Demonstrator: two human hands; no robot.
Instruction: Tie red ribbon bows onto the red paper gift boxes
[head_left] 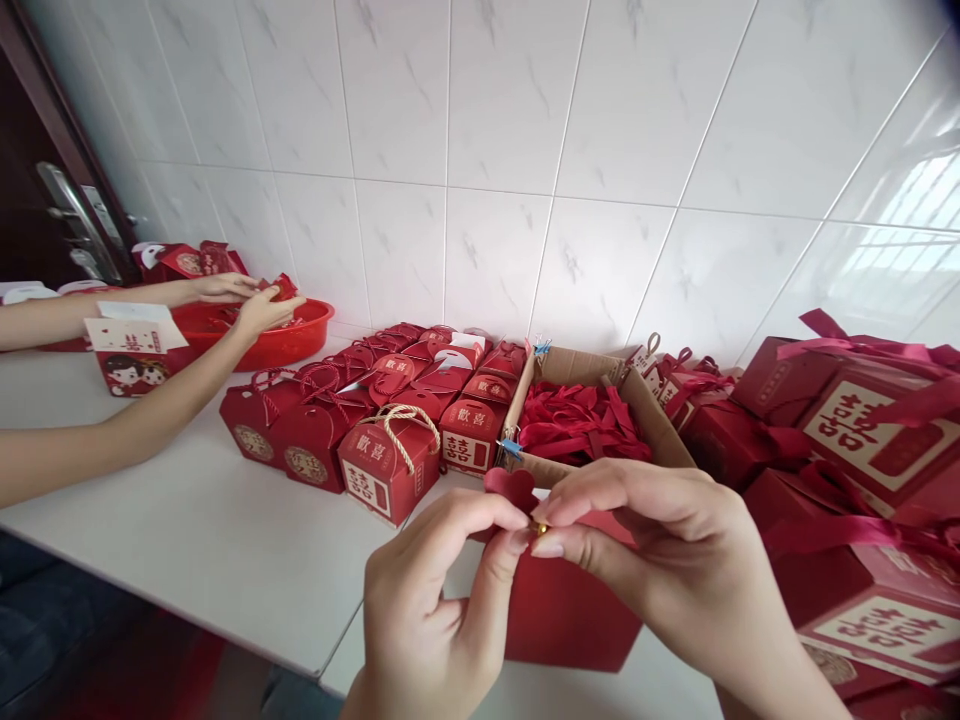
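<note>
My left hand (446,590) and my right hand (667,540) meet fingertip to fingertip above a red gift box (570,615). Between the right thumb and forefinger shows a small gold piece (541,529), too small to name surely. The left thumb and forefinger are pinched right beside it, and what they hold is hidden. Behind the fingertips rises the box's scalloped red flap (510,487). Just beyond stands an open cardboard box (671,440) filled with red ribbons (589,420).
Finished-looking red boxes with cord handles (390,465) stand in rows left of centre. Ribboned boxes (862,430) are stacked at right. At left, another person's hands (259,305) hold a red packet over a red basin (311,330). A tiled wall (495,260) backs the white table (247,560).
</note>
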